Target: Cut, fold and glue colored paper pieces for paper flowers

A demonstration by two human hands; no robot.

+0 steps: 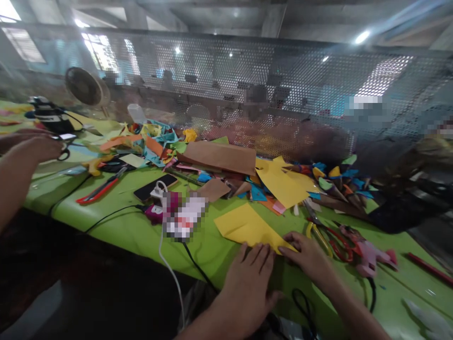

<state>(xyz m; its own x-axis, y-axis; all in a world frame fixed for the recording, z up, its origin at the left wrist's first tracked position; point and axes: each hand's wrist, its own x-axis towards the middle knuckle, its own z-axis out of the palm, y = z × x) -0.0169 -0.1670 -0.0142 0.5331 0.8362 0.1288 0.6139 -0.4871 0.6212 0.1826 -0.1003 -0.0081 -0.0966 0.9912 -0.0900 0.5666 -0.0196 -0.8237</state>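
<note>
A folded yellow paper (247, 226) lies on the green table (116, 226) in front of me. My left hand (247, 283) rests flat at its near edge, fingers stretched out and together, holding nothing. My right hand (307, 257) lies just to the right, its fingertips pressing down on the paper's near right corner. Neither hand grips anything.
Right of my hands lie yellow-handled scissors (318, 233), red scissors (336, 243) and a pink glue gun (370, 255). Further back are a yellow sheet (283, 184), brown paper (221, 156), coloured scraps and a phone (155, 186). Another person's arm (24, 156) is at far left. A perforated screen (283, 85) closes the table's back.
</note>
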